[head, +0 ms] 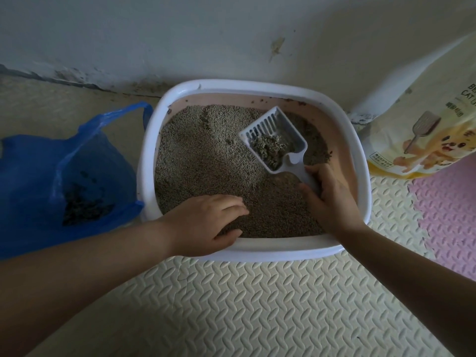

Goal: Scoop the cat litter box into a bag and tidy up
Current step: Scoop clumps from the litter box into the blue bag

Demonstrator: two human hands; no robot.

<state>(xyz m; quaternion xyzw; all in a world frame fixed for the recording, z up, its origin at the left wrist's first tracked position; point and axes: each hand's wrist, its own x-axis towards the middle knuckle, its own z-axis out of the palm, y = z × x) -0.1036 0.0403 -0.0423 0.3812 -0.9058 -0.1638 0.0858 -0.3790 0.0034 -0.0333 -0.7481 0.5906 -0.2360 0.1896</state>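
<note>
On the cream foam floor mat (244, 305), embossed in herringbone, the left hand (206, 224) lies loose-fingered over the near rim of the white litter box (278, 249), fingertips on grey granules. The right hand (332, 195) grips a white slotted scoop (277, 130) holding a clump. A blue plastic bag (38, 171) of dark clumps touches the box's left side; on the right leans a yellow sack (425, 119) reading "CAT".

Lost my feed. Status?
Right hand grips scoop, clump loaded. Left hand rests on litter box. Blue bag open at left, nothing between.
</note>
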